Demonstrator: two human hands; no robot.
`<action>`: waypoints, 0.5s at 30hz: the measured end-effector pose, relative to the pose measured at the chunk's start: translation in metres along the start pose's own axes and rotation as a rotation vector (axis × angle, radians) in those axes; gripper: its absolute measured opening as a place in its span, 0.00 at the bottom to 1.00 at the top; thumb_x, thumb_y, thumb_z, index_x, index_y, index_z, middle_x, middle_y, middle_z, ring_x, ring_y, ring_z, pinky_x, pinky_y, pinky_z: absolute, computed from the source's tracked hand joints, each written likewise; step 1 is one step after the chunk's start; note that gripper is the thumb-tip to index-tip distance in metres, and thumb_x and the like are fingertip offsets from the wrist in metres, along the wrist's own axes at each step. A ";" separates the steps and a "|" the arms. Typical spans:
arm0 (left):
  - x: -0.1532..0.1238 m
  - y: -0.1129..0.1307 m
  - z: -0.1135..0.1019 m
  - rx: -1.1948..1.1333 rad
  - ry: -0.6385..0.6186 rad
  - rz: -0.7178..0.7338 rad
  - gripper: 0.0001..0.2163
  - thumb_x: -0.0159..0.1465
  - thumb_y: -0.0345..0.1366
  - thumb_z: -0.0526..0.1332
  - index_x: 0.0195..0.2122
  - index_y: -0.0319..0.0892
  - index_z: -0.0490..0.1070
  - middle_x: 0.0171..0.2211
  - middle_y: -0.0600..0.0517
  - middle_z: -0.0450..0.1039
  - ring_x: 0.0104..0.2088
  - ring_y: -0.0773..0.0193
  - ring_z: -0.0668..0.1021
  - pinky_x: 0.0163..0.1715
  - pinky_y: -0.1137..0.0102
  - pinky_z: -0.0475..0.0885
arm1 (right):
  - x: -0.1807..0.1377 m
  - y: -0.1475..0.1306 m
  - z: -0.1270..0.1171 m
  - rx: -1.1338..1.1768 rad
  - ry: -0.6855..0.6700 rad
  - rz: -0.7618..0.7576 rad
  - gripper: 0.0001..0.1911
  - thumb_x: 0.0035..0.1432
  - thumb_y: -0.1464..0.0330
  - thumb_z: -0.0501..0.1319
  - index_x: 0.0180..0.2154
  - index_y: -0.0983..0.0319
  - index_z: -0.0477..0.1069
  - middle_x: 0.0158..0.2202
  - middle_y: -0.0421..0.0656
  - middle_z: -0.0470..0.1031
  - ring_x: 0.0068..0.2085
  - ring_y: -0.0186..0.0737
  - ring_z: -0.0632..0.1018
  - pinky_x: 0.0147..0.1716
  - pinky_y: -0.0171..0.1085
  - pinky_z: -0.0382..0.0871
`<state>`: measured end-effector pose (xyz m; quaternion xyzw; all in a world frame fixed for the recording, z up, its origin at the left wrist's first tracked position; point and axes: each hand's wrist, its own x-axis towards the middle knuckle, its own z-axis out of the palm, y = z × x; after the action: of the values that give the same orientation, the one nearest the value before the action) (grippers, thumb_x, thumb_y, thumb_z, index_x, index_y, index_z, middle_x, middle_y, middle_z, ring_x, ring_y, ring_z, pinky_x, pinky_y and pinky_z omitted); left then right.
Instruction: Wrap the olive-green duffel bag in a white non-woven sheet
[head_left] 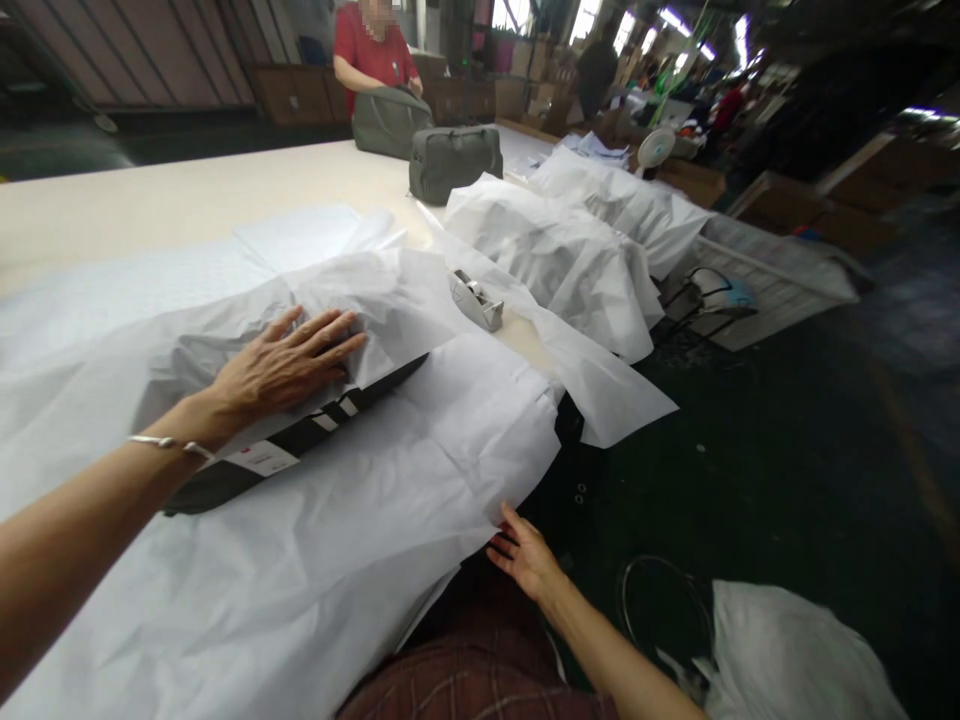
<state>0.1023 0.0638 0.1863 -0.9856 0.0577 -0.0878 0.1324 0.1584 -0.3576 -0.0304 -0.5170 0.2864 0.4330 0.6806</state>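
Note:
A dark olive bag (225, 487) lies on the near part of the table, partly under a sheet of thin white wrapping paper (405, 290). A white label and two pale strips show along its uncovered side. My left hand (289, 365) lies flat on the paper over the bag, fingers stretched out. More white paper (420, 450) spreads beneath the bag and hangs over the table's edge. At that edge my right hand (527, 555) has the paper's border between its thumb and fingers. A tape dispenser (478, 300) stands beyond the bag.
Two olive bags, one upright (456, 163) and one (391, 122) handled by a person in a red shirt (375, 50), are at the table's far side. Paper-covered heaps (555, 260) line the right. A white crate (772, 285) and a white sack (795, 655) are beside the table.

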 end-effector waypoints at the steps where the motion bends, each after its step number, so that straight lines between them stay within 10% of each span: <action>1: 0.000 -0.001 0.001 -0.005 0.002 0.003 0.23 0.73 0.37 0.46 0.68 0.45 0.45 0.71 0.45 0.42 0.70 0.52 0.48 0.66 0.46 0.45 | 0.000 -0.001 0.002 -0.004 -0.012 0.011 0.22 0.46 0.53 0.72 0.35 0.60 0.69 0.33 0.40 0.76 0.31 0.37 0.78 0.33 0.40 0.75; 9: 0.000 -0.008 0.011 -0.118 0.034 -0.026 0.23 0.71 0.40 0.46 0.67 0.49 0.50 0.70 0.47 0.46 0.70 0.53 0.49 0.67 0.49 0.43 | -0.022 -0.001 0.011 -0.045 -0.141 -0.051 0.26 0.32 0.68 0.77 0.37 0.61 0.72 0.35 0.42 0.80 0.35 0.41 0.79 0.36 0.39 0.73; 15: 0.001 -0.009 0.015 -0.168 0.032 -0.042 0.24 0.70 0.39 0.47 0.67 0.51 0.50 0.70 0.48 0.49 0.70 0.53 0.50 0.66 0.48 0.44 | -0.034 -0.002 0.006 0.036 -0.284 -0.012 0.24 0.43 0.60 0.75 0.41 0.61 0.73 0.42 0.44 0.80 0.41 0.43 0.79 0.41 0.43 0.74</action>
<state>0.1071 0.0762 0.1750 -0.9927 0.0462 -0.1010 0.0466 0.1442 -0.3620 0.0009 -0.4398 0.1917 0.4927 0.7260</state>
